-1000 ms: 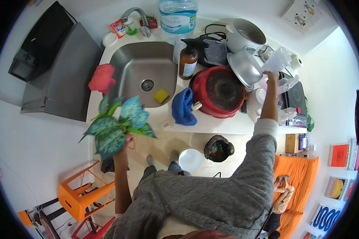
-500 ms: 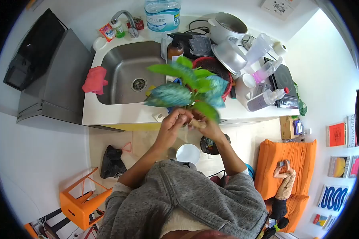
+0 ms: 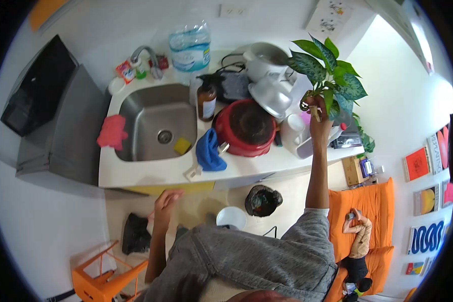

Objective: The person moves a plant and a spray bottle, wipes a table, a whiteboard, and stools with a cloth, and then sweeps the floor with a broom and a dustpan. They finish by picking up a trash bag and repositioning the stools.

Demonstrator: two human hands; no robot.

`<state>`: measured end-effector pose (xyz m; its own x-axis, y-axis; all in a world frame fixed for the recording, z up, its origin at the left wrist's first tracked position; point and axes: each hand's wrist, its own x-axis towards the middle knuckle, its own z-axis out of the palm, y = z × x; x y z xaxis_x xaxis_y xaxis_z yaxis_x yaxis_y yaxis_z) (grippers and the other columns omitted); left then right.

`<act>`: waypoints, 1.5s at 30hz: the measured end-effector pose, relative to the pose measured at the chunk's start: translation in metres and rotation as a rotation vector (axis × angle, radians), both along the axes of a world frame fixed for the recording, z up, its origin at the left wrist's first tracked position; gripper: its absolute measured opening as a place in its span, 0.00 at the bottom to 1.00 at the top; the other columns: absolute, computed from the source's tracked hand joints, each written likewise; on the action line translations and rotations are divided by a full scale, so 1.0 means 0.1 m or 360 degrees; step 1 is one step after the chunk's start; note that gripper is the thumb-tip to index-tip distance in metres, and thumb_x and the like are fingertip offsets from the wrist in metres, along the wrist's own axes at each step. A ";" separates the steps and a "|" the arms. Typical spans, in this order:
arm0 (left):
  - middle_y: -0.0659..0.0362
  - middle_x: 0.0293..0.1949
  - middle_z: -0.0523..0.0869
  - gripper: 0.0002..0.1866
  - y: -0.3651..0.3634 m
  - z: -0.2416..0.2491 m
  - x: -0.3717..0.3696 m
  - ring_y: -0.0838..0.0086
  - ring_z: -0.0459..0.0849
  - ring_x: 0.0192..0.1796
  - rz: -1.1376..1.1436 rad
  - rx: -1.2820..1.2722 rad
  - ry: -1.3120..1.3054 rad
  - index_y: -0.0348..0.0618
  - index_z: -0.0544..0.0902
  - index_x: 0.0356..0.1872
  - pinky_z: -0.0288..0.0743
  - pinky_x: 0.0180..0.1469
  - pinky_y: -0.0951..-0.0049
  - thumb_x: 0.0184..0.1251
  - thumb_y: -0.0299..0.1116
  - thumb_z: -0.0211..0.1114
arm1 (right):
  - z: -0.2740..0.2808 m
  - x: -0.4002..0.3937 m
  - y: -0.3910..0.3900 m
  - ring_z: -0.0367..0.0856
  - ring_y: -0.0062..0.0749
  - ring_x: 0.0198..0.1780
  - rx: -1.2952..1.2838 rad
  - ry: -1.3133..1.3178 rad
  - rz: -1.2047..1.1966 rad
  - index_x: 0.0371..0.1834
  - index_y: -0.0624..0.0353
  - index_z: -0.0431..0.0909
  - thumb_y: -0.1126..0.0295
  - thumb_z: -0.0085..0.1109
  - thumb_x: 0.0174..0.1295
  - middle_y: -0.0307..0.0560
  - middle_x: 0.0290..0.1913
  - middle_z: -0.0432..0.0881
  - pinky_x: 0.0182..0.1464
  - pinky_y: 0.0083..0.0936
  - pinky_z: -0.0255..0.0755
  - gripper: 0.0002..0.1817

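My right hand, arm stretched out to the right, is closed around the stems of a bunch of leafy plant cuttings. Some leaves are plain green, others mottled with silvery patches. A tan piece shows at the stems by my fingers; what it is I cannot make out. My left hand hangs in front of the counter's edge with loosely extended fingers and nothing visible in it. Nearest to it on the counter are a blue cloth and a small white item.
A steel sink holds a yellow sponge. A red pot, brown bottle, silver pot and white mug crowd the counter. Below are a white bucket and black-lined bin. A person lies on the orange sofa.
Both hands were together at the stems over the counter's front. My right hand has carried the cuttings up and right; my left has let go and moved down and left.
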<state>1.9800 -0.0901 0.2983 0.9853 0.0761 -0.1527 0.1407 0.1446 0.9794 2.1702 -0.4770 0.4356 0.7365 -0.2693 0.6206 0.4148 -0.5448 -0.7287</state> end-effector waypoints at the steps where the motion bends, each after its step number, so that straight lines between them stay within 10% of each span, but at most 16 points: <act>1: 0.57 0.37 0.79 0.09 0.06 0.02 -0.06 0.75 0.76 0.43 0.0082 0.0100 0.0032 0.36 0.75 0.37 0.66 0.48 0.76 0.60 0.30 0.53 | 0.09 -0.01 -0.06 0.74 0.23 0.36 0.0063 -0.0243 -0.0062 0.45 0.65 0.71 0.76 0.50 0.54 0.43 0.38 0.77 0.39 0.18 0.67 0.14; 6: 0.61 0.34 0.80 0.08 0.22 0.02 -0.17 0.78 0.77 0.37 0.0419 0.0113 0.0018 0.41 0.76 0.34 0.66 0.40 0.79 0.59 0.33 0.55 | 1.54 -0.14 -0.24 0.75 0.25 0.35 -0.0303 -0.1246 -0.0907 0.37 0.67 0.76 0.70 0.49 0.58 0.43 0.33 0.79 0.39 0.21 0.69 0.11; 10: 0.61 0.34 0.80 0.08 0.29 -0.07 -0.15 0.78 0.77 0.36 0.0519 0.0083 -0.0005 0.42 0.76 0.34 0.66 0.39 0.79 0.58 0.35 0.56 | 3.10 0.13 -0.66 0.76 0.25 0.35 -0.0449 -0.1736 -0.0824 0.47 0.59 0.73 0.64 0.52 0.56 0.48 0.39 0.78 0.34 0.20 0.71 0.17; 13: 0.61 0.34 0.80 0.09 0.38 -0.16 -0.13 0.78 0.78 0.35 0.0598 0.0105 -0.0029 0.42 0.76 0.35 0.66 0.37 0.80 0.58 0.36 0.56 | 4.09 0.56 -1.10 0.76 0.45 0.42 -0.0905 -0.1237 -0.1670 0.47 0.35 0.73 0.46 0.37 0.55 0.47 0.40 0.78 0.44 0.35 0.67 0.21; 15: 0.61 0.34 0.80 0.09 0.46 -0.27 -0.14 0.78 0.78 0.34 0.0673 0.0068 -0.0047 0.42 0.76 0.35 0.66 0.36 0.81 0.58 0.36 0.57 | 4.43 0.71 -1.14 0.74 0.50 0.44 -0.0830 -0.0595 -0.1807 0.44 0.42 0.75 0.43 0.41 0.51 0.50 0.40 0.77 0.45 0.40 0.66 0.24; 18: 0.60 0.33 0.80 0.10 0.52 -0.38 -0.21 0.79 0.78 0.33 0.0782 -0.0027 -0.0037 0.42 0.76 0.35 0.66 0.35 0.82 0.57 0.36 0.58 | 4.60 1.11 -1.52 0.76 0.46 0.40 -0.1487 -0.0236 -0.1801 0.39 0.50 0.78 0.59 0.52 0.49 0.54 0.36 0.78 0.43 0.36 0.70 0.15; 20: 0.60 0.33 0.80 0.10 0.55 -0.39 -0.26 0.79 0.78 0.32 0.0853 -0.0046 -0.0002 0.42 0.76 0.34 0.66 0.34 0.83 0.56 0.37 0.58 | 4.74 1.40 -1.81 0.76 0.45 0.41 -0.2645 0.0183 -0.1607 0.38 0.48 0.77 0.60 0.51 0.48 0.49 0.37 0.78 0.44 0.36 0.70 0.14; 22: 0.60 0.33 0.80 0.10 0.58 -0.37 -0.32 0.80 0.78 0.32 0.0882 -0.0050 0.0006 0.41 0.75 0.34 0.67 0.34 0.83 0.57 0.36 0.58 | 4.70 1.32 -1.78 0.77 0.42 0.40 -0.2683 -0.0015 -0.1347 0.39 0.47 0.77 0.61 0.50 0.49 0.45 0.37 0.78 0.45 0.33 0.70 0.14; 28: 0.58 0.35 0.79 0.10 0.71 -0.44 -0.53 0.76 0.77 0.39 0.0968 -0.0172 -0.0126 0.37 0.75 0.36 0.70 0.43 0.79 0.59 0.33 0.56 | 4.13 1.28 -1.18 0.75 0.41 0.42 -0.2111 -0.0387 -0.1159 0.42 0.57 0.73 0.64 0.47 0.50 0.50 0.40 0.76 0.48 0.32 0.68 0.16; 34: 0.59 0.35 0.80 0.10 0.83 -0.50 -0.73 0.76 0.78 0.39 0.0886 -0.0191 -0.0360 0.39 0.75 0.39 0.70 0.43 0.76 0.58 0.31 0.57 | 2.63 0.52 0.23 0.73 0.41 0.44 -0.0798 -0.1268 -0.0092 0.45 0.66 0.69 0.68 0.45 0.52 0.54 0.42 0.74 0.51 0.31 0.66 0.19; 42: 0.62 0.29 0.82 0.08 1.06 0.06 -1.83 0.80 0.78 0.38 0.0889 0.0391 -0.0199 0.38 0.80 0.31 0.69 0.42 0.81 0.54 0.31 0.61 | -1.31 -1.25 3.24 0.74 0.33 0.38 0.0125 0.0704 0.2009 0.33 0.67 0.74 0.68 0.45 0.55 0.49 0.31 0.76 0.43 0.26 0.66 0.13; 45: 0.60 0.25 0.81 0.08 1.36 0.07 -2.84 0.79 0.79 0.30 0.1152 0.0370 -0.0017 0.38 0.81 0.27 0.70 0.33 0.81 0.51 0.33 0.64 | -1.66 -2.93 4.37 0.76 0.29 0.33 -0.0233 0.0954 0.2586 0.36 0.66 0.75 0.76 0.46 0.53 0.45 0.29 0.78 0.37 0.23 0.69 0.10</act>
<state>1.6958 0.0463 0.3054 0.6785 0.7332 -0.0445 0.0793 -0.0129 0.9968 1.8771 -0.0404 0.2695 0.2951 0.9462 0.1326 0.2743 0.0490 -0.9604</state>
